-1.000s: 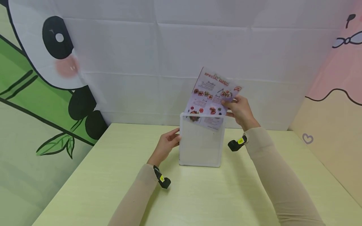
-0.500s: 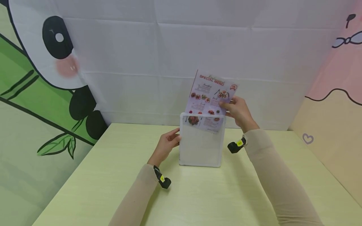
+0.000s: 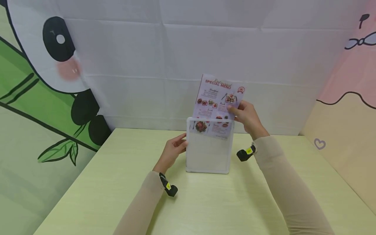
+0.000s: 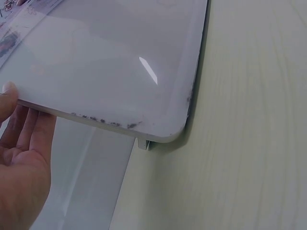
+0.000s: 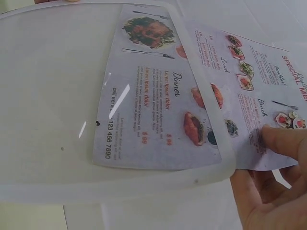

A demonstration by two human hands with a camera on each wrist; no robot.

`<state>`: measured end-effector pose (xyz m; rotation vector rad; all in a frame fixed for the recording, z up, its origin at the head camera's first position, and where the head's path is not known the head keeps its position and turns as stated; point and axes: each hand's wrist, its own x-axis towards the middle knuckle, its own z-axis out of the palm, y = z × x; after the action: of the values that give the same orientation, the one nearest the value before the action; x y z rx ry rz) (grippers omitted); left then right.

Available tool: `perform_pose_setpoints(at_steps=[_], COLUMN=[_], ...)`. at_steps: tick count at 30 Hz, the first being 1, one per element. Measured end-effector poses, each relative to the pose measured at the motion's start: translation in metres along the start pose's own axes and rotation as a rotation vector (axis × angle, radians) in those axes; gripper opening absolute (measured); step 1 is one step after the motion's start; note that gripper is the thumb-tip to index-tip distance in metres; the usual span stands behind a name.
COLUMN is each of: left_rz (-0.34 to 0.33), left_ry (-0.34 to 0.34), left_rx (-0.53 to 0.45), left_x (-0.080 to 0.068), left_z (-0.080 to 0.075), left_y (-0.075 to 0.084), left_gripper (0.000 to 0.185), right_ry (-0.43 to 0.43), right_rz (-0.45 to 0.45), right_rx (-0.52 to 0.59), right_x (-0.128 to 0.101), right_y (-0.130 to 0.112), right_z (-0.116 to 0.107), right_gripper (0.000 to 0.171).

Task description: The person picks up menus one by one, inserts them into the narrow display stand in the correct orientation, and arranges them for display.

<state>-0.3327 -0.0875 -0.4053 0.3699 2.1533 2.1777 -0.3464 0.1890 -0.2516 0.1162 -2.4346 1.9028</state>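
Observation:
A clear display stand with a white rim (image 3: pixel 210 171) stands upright on the table. My left hand (image 3: pixel 171 152) grips its left edge, thumb in front and fingers behind in the left wrist view, where the stand's lower corner (image 4: pixel 165 127) shows dark scuffs. A printed paper menu (image 3: pixel 218 98) is partly inside the stand, its lower part seen through the clear front and its upper part sticking out above the top rim. My right hand (image 3: pixel 249 119) pinches the menu's right edge just above the rim. In the right wrist view the thumb (image 5: pixel 283 141) lies on the printed side.
The pale wooden table (image 3: pixel 117 182) stretches around the stand. A white cloth backdrop (image 3: pixel 141 98) hangs behind it. Painted panels flank the table, a panda one (image 3: pixel 32 130) at left and a pink and peach one (image 3: pixel 346 98) at right.
The menu has turned from a tilt to nearly straight, shifted a little left and slid slightly lower into the stand. My right hand moved slightly with it; my left hand and the stand stayed put.

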Motion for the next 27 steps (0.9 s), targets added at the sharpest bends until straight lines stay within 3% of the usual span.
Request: perform_pose_setpoints(at_steps=[12, 27], left_rz=[-0.001, 0.0], left_ry=[0.007, 0.0], left_rx=[-0.011, -0.013], left_x=[0.0004, 0.0006], left_z=[0.0011, 0.0004], left_y=[-0.0005, -0.0017], left_gripper=[0.051, 0.051], right_ry=[-0.046, -0.002], right_rz=[-0.009, -0.013], right_rx=[-0.006, 0.003], right_x=[-0.0026, -0.0003], right_y=[0.0006, 0.0056], right_z=[-0.0031, -0.0007], right_gripper=[0.042, 0.041])
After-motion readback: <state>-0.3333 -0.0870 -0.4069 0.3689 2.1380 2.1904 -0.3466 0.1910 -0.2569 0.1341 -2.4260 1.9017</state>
